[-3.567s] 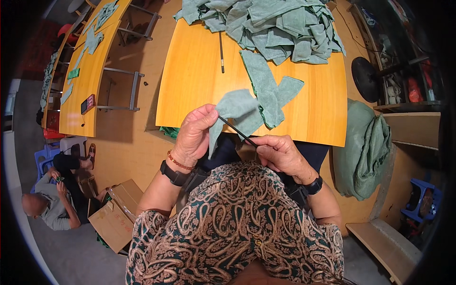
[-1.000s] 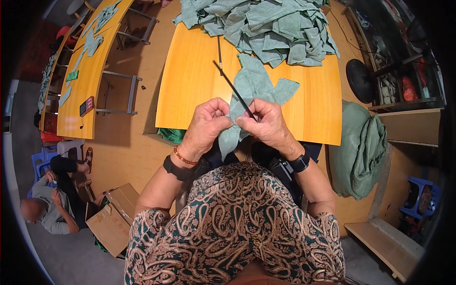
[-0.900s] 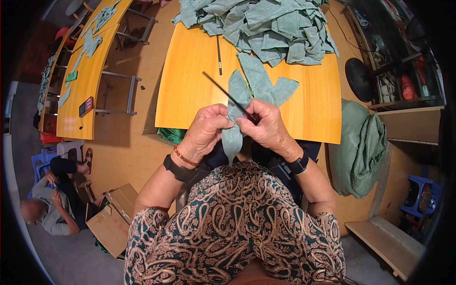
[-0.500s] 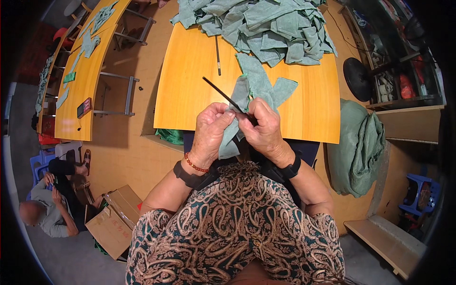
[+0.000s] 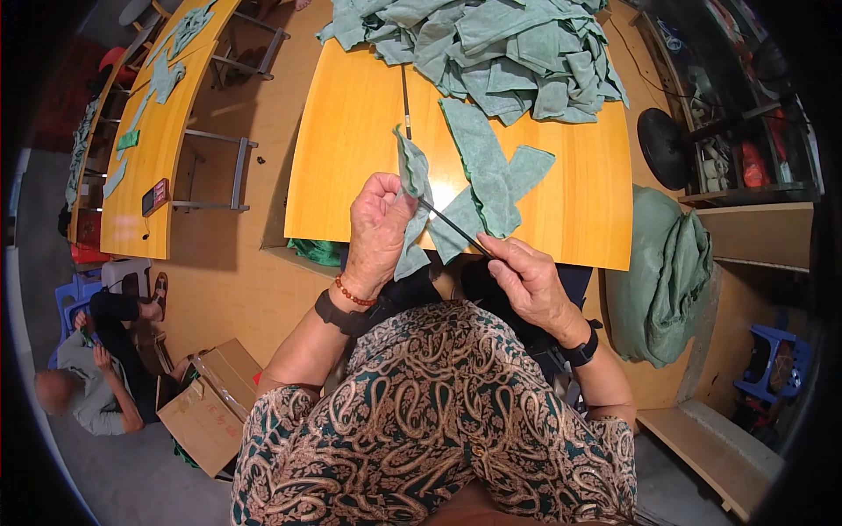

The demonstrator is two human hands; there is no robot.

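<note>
My left hand (image 5: 377,230) is closed on a narrow grey-green cloth piece (image 5: 412,252), which stands up above the fingers and hangs below them. A thin black rod (image 5: 454,225) slants from this cloth down to my right hand (image 5: 532,285), where thumb and fingers pinch its lower end. The rod's upper end is hidden at the cloth by my left fingers. Just beyond my hands, a long cloth strip (image 5: 481,158) with a bright green edge lies on the yellow table (image 5: 351,131), beside another strip (image 5: 531,169).
A large heap of grey-green cloth pieces (image 5: 491,53) covers the table's far end. A second black rod (image 5: 406,101) lies near it. At right are a stuffed green sack (image 5: 653,280) and a round black fan base (image 5: 662,147). A seated person (image 5: 101,377) and cardboard box (image 5: 206,408) are at left.
My right hand has moved right and toward me, away from my left hand. The rod, which pointed up-left, now spans both hands. The edged strip now lies apart from my hands.
</note>
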